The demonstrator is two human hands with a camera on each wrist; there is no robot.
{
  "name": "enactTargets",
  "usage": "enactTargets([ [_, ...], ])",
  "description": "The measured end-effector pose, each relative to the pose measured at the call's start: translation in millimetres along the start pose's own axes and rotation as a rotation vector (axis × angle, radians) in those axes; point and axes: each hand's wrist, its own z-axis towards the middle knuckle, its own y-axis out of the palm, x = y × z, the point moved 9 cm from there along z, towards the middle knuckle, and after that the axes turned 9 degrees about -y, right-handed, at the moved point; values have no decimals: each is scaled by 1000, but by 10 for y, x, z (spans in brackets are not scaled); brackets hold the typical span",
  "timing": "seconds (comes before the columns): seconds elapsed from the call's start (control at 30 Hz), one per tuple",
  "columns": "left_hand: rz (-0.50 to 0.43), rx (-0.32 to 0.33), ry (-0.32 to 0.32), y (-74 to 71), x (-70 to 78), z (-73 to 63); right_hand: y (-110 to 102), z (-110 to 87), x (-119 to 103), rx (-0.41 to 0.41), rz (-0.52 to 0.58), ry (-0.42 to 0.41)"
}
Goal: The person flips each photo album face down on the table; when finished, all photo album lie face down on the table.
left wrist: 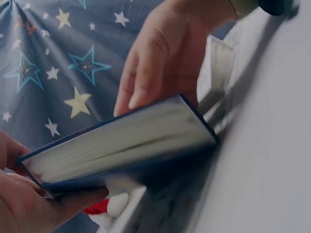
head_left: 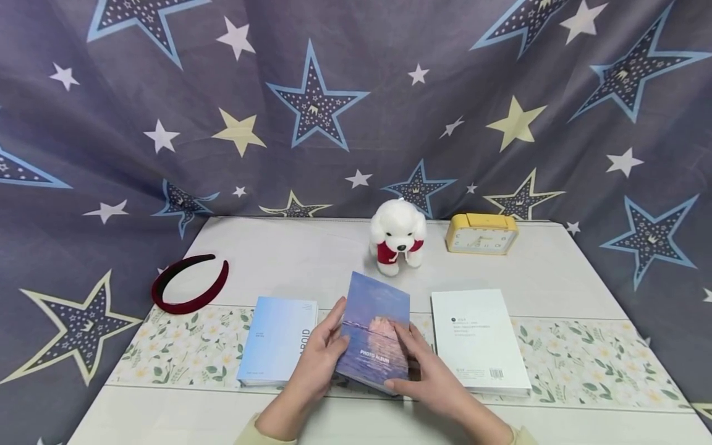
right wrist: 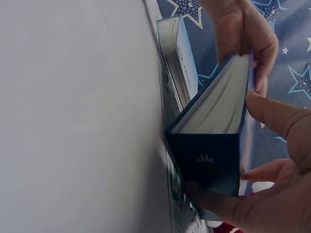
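Note:
A purple-blue photo album [head_left: 374,334] with a sea picture on its cover is held tilted over the table by both hands. My left hand [head_left: 319,352] grips its left side, thumb on the cover and fingers underneath, as the left wrist view shows. On the spine side, my right hand [head_left: 431,374] holds the album with its thumb near the lower corner and fingertips on the cover. The dark spine [right wrist: 206,158] and white page edges show in the right wrist view. To the left lies a light-blue album [head_left: 275,340]; to the right, a white one [head_left: 478,340].
A white plush dog [head_left: 398,232] in red stands behind the held album. A yellow alarm clock [head_left: 482,234] is at the back right, and a dark red headband [head_left: 191,304] lies at the left. A star-patterned curtain [head_left: 356,167] hangs behind the table.

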Motion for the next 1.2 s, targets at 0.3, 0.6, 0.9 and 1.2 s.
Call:
enactTargets([
  [0.3, 332, 118, -103, -123, -279, 8, -82, -6, -28, 24, -257, 3],
  [0.6, 466, 137, -112, -161, -411, 21, -102, -6, -21, -8, -381, 21],
  [0.9, 582, 113, -71, -137, -396, 22, -100, -9, -42, -22, -408, 15],
  [1.2, 881, 111, -22, -57, -370, -20, -15, -7, -169, -20, -506, -63],
])
